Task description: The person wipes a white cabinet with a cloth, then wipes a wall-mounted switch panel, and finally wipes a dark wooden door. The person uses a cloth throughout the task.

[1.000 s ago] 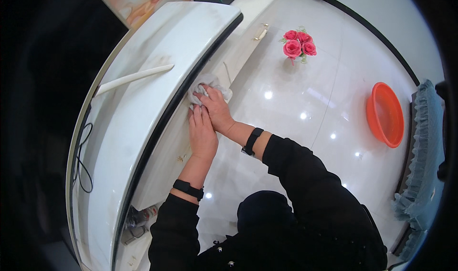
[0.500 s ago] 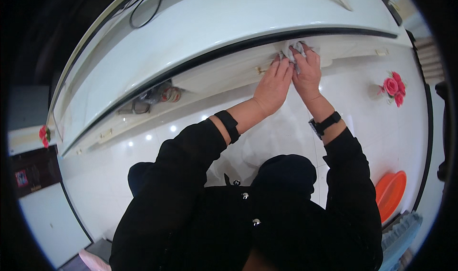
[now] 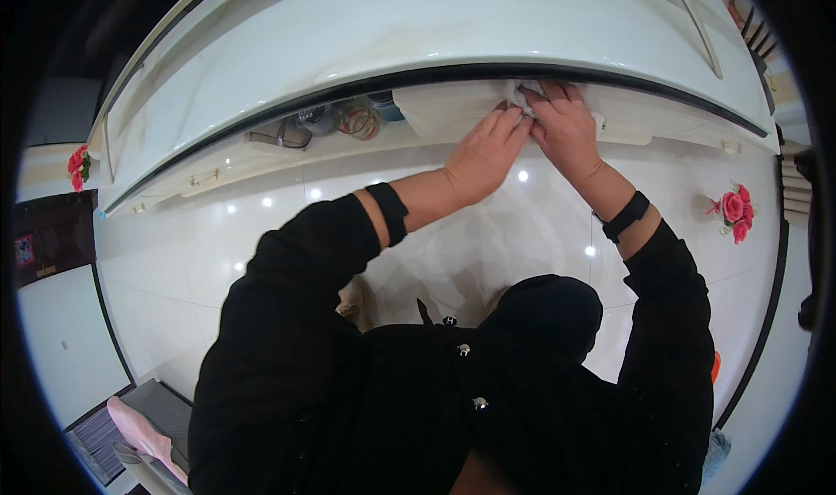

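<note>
A crumpled whitish cloth (image 3: 521,96) is bunched just under the black front edge of a long glossy white cabinet (image 3: 374,38). My right hand (image 3: 566,129) is closed over it from the right, its fingertips partly under the edge. My left hand (image 3: 489,154) meets it from the left, fingers together and bent onto the cloth's near side. Both hands press it against the cabinet's pale front part, below the top. A small gold handle (image 3: 602,122) shows beside my right hand. Black bands circle both wrists.
Left of my hands, an open compartment holds glasses (image 3: 292,134), a glass jar (image 3: 356,119) and other items. Pink flowers (image 3: 737,211) stand right on the shiny tiled floor (image 3: 261,242); red flowers (image 3: 78,168) are far left. A sliver of orange basin (image 3: 716,367) shows by my right sleeve.
My view has shifted, and more of the open compartment with the jar now shows. Both hands stay on the cloth, my right hand further over it. The orange basin is now mostly hidden.
</note>
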`<state>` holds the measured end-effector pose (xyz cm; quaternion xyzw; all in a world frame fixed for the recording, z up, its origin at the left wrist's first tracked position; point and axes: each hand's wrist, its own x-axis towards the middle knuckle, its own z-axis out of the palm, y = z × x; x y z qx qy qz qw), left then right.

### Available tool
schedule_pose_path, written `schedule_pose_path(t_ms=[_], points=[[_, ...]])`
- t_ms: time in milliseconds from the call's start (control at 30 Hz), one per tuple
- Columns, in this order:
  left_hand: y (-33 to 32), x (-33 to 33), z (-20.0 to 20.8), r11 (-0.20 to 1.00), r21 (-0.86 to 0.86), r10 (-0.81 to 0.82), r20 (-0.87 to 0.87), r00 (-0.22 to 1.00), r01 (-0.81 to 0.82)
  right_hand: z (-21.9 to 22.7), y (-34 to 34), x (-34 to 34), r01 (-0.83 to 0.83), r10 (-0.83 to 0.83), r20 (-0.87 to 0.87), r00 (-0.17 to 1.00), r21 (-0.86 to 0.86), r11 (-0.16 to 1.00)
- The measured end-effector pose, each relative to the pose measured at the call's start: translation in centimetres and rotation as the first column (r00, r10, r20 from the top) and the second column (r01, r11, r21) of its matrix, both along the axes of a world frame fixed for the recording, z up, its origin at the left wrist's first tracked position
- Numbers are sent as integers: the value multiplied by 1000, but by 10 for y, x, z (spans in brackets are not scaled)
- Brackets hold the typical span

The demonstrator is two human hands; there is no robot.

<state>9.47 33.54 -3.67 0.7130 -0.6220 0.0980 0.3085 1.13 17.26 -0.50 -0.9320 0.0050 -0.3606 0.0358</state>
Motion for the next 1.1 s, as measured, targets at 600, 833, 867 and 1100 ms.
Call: schedule_pose_path(t_ms=[600,833,867,1100], points=[[120,113,20,960,244,-211,323,923,134,-18,95,73,-319,307,-104,946,-132,939],[133,118,-26,965,224,-194,262,946,136,-52,105,79,-487,448,-219,867,-178,855],[134,116,-34,969,217,-173,238,956,122,-59,106,80,-490,438,-246,864,-214,845],[131,97,-77,967,253,-52,143,988,14,-97,108,79,-490,360,-418,834,-263,831]])
